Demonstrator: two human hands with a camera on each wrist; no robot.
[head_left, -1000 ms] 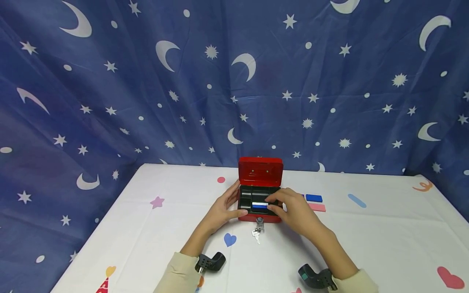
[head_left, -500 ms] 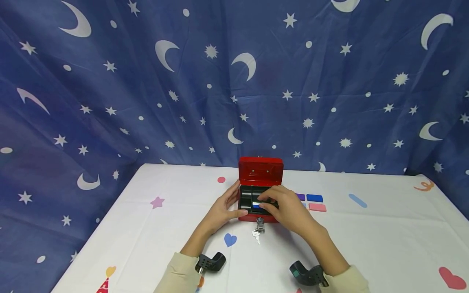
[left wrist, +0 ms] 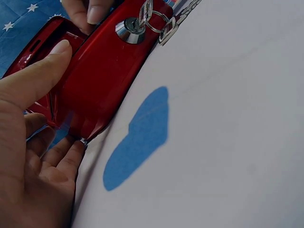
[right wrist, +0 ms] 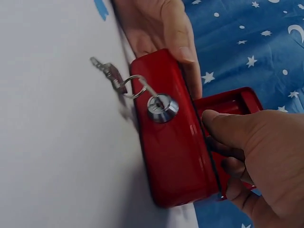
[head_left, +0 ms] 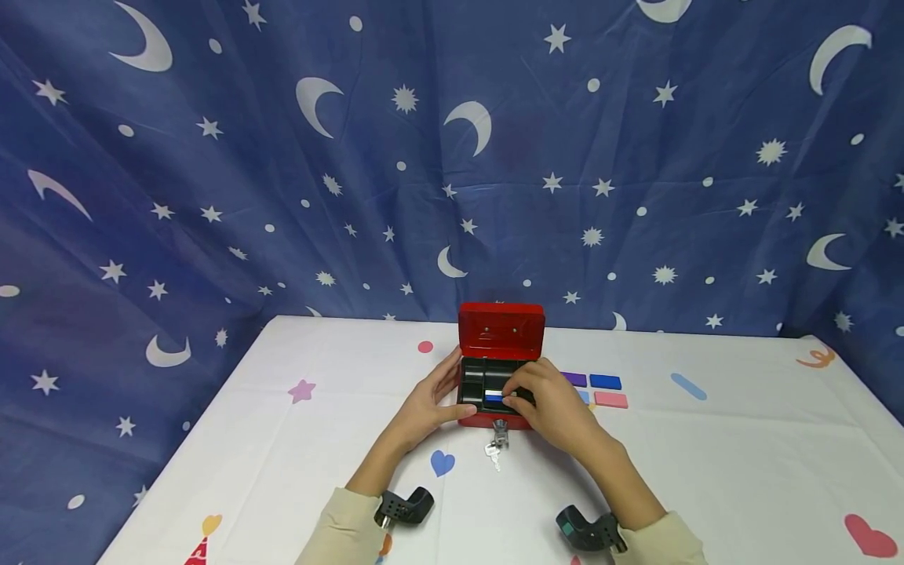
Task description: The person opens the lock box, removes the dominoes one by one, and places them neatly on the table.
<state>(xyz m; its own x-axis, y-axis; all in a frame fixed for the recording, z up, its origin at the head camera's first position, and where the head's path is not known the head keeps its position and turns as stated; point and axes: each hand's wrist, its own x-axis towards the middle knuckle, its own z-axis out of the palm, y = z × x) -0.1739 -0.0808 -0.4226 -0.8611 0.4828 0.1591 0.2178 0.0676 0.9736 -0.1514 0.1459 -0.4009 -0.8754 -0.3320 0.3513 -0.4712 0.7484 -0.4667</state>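
Observation:
A red cash box [head_left: 500, 421] stands with its lid [head_left: 502, 331] up and a black divided tray [head_left: 473, 384] inside. My left hand [head_left: 426, 404] holds the box's left side, thumb over the front rim and fingers along the outside wall. Over the tray, my right hand [head_left: 554, 404] is bent, with thumb and forefinger at a small blue-and-white block [head_left: 493, 397] in a front compartment. They appear to pinch its right end, though the fingers cover part of it. In the right wrist view, the right fingertips [right wrist: 213, 116] reach inside the rim and hide what lies between them.
Keys [head_left: 493, 453] hang on a ring from the front lock [head_left: 501, 428]. Right of the box lie flat pieces: purple [head_left: 574, 379], dark blue [head_left: 605, 382], pink [head_left: 610, 400] and a partly hidden light blue one [head_left: 583, 397]. A starry blue curtain [head_left: 395, 157] rises behind the white table [head_left: 318, 439].
My right hand has moved left over the tray, then slightly back right, uncovering the purple and light blue pieces. My left hand and the box stay in place.

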